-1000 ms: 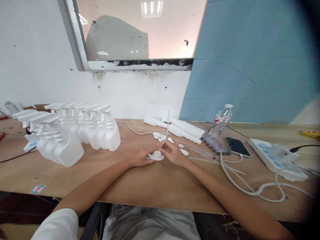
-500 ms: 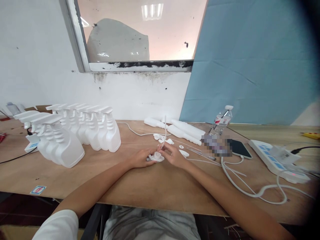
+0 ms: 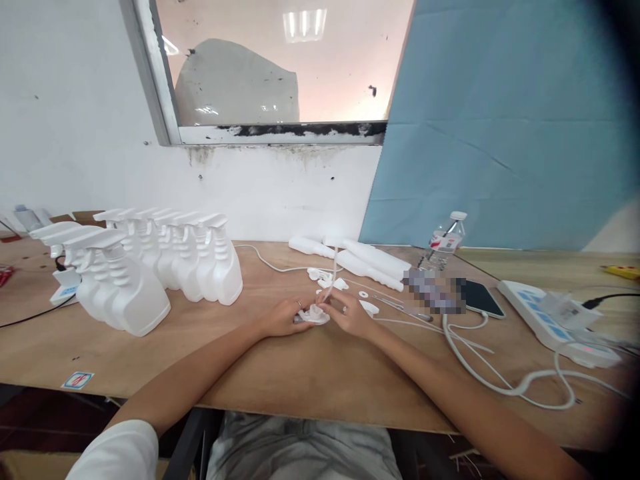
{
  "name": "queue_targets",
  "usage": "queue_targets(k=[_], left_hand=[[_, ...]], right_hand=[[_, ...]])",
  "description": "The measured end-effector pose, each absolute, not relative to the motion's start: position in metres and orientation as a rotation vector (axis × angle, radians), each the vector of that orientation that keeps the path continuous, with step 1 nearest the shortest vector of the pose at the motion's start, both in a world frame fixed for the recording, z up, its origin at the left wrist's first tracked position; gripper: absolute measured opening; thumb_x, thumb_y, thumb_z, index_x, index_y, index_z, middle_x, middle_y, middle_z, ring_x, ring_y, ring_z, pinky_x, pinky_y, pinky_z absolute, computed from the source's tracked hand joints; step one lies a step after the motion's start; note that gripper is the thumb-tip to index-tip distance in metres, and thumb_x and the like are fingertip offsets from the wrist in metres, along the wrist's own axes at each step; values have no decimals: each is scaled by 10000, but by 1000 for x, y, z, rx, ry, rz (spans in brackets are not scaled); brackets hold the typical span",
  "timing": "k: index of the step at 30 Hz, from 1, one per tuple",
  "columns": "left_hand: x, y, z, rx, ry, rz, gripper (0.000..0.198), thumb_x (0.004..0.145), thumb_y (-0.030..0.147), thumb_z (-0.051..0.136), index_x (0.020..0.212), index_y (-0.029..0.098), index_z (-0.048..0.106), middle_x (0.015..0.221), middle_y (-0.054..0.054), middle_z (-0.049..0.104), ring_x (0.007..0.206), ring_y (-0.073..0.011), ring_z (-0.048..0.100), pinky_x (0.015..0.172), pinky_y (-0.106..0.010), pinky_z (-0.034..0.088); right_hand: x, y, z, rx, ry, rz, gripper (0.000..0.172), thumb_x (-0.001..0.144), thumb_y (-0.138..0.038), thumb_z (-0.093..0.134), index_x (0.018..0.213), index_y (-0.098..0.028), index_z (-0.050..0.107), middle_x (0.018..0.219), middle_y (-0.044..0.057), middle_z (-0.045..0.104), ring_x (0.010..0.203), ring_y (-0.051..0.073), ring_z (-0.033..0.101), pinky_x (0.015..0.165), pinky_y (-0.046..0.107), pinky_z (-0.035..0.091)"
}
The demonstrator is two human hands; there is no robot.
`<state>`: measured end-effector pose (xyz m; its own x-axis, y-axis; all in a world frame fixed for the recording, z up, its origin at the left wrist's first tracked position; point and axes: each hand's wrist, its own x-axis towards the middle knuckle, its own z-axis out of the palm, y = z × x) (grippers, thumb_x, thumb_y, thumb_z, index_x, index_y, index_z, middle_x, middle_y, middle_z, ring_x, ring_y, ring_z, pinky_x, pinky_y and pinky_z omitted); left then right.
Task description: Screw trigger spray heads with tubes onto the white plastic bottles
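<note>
My left hand (image 3: 283, 317) is closed on a white plastic spray head (image 3: 314, 315), held just above the wooden table. With its fingertips pinched, my right hand (image 3: 349, 312) grips the lower part of a thin white dip tube (image 3: 335, 270), which stands up from the spray head's collar. Fingers partly hide where the tube and the collar meet. Behind my hands lie small loose white plastic parts (image 3: 332, 283), and to the right are a white washer (image 3: 363, 294) and a curved white piece (image 3: 369, 308).
White spray bottles (image 3: 220, 263) stand in two rows on the left. Empty-looking white bottles (image 3: 375, 260) lie at the back. A water bottle (image 3: 447, 240), a phone (image 3: 481, 297), a power strip (image 3: 555, 327) and white cables (image 3: 523, 387) occupy the right; thin tools (image 3: 400, 307) lie nearer.
The dip tube's upper end is lower and leans slightly more to the right. Both hands keep almost the same place and grip.
</note>
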<state>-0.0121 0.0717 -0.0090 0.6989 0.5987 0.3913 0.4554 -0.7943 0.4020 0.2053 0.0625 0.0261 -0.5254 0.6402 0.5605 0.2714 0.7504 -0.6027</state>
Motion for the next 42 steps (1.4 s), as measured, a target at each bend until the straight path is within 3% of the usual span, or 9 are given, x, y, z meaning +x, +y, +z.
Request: queue_targets(k=[7,21,32,34,39,42], left_hand=[[-12,72,-12,2656,890,743,427,888,349,563,1273,179,491,1027,-62,626,920,-221,588,840,-320,457],[-12,78,-18,2641,893,728,516,874,402,572,1340,217,450,1017,-68,621,896,-210,575,833,-316,450],[-11,74,-13,2470,793,809,448,852,424,600,1242,210,546,1050,-72,642,935,-236,586,864,-337,437],[-12,74,-10,2385,790,848,477,876,476,558,1273,214,519,1053,-72,645,916,-225,595,832,-325,455],[-17,83,-8,2131,880,1017,502,991,489,228,1271,158,481,951,-82,636,853,-192,593,781,-307,468],[-16,87,-9,2048,909,1027,532,984,515,211,1205,146,523,942,-77,631,761,-170,575,730,-291,466]], right_hand=[[199,75,20,-727,-2147,520,264,940,-388,458,760,-212,538,754,32,565,739,190,526,698,318,417],[196,75,14,-757,-2134,525,214,882,-316,525,709,-203,468,668,-7,472,631,154,434,603,282,361],[198,73,11,-785,-2140,580,243,888,-342,529,697,-191,536,672,2,534,657,151,472,633,283,373],[200,72,13,-806,-2133,576,246,878,-343,540,685,-191,533,672,2,536,663,151,474,641,284,374],[200,74,8,-892,-2109,639,288,886,-384,510,681,-184,538,638,-4,543,603,135,483,570,262,380],[200,77,1,-964,-2118,664,309,879,-416,513,702,-174,589,615,-9,560,567,126,485,532,251,370]])
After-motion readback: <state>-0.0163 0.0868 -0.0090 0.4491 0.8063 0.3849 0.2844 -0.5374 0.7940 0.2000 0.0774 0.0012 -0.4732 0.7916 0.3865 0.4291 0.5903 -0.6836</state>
